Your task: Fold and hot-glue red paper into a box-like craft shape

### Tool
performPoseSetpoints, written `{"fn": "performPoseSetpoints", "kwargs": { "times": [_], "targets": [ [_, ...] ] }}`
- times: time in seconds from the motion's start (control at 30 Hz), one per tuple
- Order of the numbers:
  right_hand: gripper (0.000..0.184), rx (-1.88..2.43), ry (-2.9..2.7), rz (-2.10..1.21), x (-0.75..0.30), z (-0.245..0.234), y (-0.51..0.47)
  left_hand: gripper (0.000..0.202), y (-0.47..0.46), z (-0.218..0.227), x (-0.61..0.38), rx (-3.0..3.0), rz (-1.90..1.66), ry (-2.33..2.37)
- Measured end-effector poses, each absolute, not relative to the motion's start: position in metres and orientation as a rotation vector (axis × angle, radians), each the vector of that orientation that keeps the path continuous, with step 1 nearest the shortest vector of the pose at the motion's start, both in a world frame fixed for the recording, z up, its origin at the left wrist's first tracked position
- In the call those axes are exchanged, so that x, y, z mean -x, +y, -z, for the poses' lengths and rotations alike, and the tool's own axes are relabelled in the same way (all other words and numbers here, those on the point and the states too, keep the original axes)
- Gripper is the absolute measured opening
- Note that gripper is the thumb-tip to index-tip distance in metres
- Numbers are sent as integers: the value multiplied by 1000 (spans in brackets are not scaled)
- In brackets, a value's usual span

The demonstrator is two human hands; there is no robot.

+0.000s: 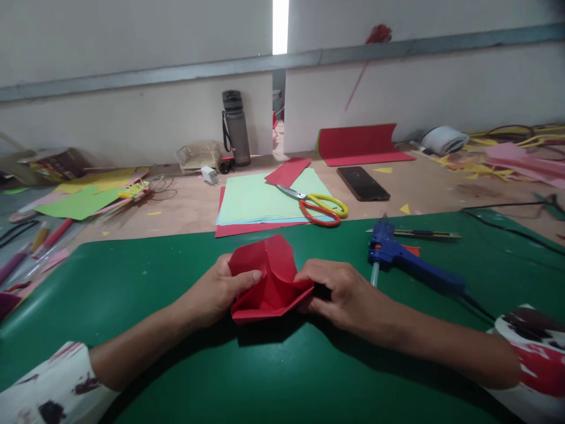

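Observation:
Between my two hands is a folded red paper (276,288), held a little above the green mat (176,377), its folds opened into a hollow that faces me. My left hand (225,288) grips its left side, thumb laid over the inner fold and fingers behind. On the right, my right hand (338,294) pinches a pointed corner between thumb and fingers. Some of the fingertips are hidden behind the paper. To the right of my right hand lies a blue hot glue gun (410,262) with a clear glue stick in it.
Scissors (315,206) with red and yellow handles lie on light green paper sheets (260,197). Behind the glue gun is a utility knife (426,234). A phone (362,184), a grey bottle (238,129) and a folded red sheet (362,144) are farther back.

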State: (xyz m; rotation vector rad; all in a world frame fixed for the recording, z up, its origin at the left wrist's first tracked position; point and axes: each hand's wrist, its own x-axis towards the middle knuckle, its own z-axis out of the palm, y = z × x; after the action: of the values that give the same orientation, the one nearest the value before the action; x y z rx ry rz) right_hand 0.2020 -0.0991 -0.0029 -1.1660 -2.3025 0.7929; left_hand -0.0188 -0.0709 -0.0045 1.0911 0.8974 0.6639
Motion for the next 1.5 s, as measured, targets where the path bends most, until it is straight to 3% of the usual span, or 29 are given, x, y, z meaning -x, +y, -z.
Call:
{"fn": "performPoseSetpoints", "kwargs": {
  "times": [0.23, 0.37, 0.5, 0.6, 0.67, 0.77, 0.93, 1.17, 1.5],
  "targets": [
    [10, 1169, -2165, -927, -204, -2, -97, 20, -72, 8, 22, -984, -672, 781],
    [34, 1083, -1970, -1070, -211, -5, -91, 21, -71, 7, 26, -1049, -681, 766],
    [15, 1214, -1737, -1244, -210, -5, -86, 19, -71, 5, 29, -1130, -626, 770],
    [31, 1111, -1745, -1492, -205, -3, -82, 21, -72, 3, 29, -1240, -565, 782],
    [25, 1046, -1822, -1574, -202, -1, -81, 22, -73, 2, 29, -1348, -530, 812],
    [16, 1072, -1920, -1515, -202, 2, -80, 23, -72, -1, 29, -1548, -511, 878],
    [23, 1151, -1924, -1392, -204, 2, -82, 24, -69, -5, 31, -1751, -494, 900],
    [14, 1200, -2172, -802, -204, 1, -82, 31, -65, -2, 39, -1800, -462, 889],
    [17, 1149, -2269, -885, -207, 4, -79, 33, -66, 3, 39, -1885, -493, 944]
  ]
}}
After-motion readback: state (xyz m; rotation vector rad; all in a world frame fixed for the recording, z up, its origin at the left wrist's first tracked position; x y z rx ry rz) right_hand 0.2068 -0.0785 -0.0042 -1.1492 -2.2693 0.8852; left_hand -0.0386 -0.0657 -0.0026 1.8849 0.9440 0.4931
